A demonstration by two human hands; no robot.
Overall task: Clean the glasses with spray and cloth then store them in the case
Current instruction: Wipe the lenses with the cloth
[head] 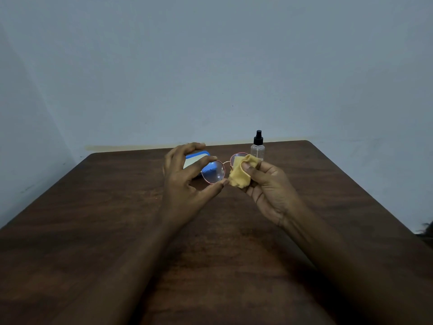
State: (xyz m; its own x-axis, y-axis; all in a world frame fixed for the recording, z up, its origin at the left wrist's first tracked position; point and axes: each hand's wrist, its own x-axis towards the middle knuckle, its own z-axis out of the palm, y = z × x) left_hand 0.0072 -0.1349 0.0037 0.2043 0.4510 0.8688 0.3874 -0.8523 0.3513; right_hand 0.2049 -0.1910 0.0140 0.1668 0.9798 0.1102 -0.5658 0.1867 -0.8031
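Glasses with a thin reddish frame are held in the air above the far half of the table, between our two hands. From the head camera we see our left hand grasping the rim of one round lens: the index finger lies on its upper edge and the thumb on its lower edge, and the other fingers are curved above it. Our right hand grips a yellow cloth, with the thumb pressing it against the other lens (this lens is mostly covered, only its upper rim shows). Behind the left hand a blue case lies on the table, partly hidden; we cannot tell whether it is open. A clear spray bottle with a black nozzle stands upright near the far edge, just behind the cloth. A pale wall rises behind the table.
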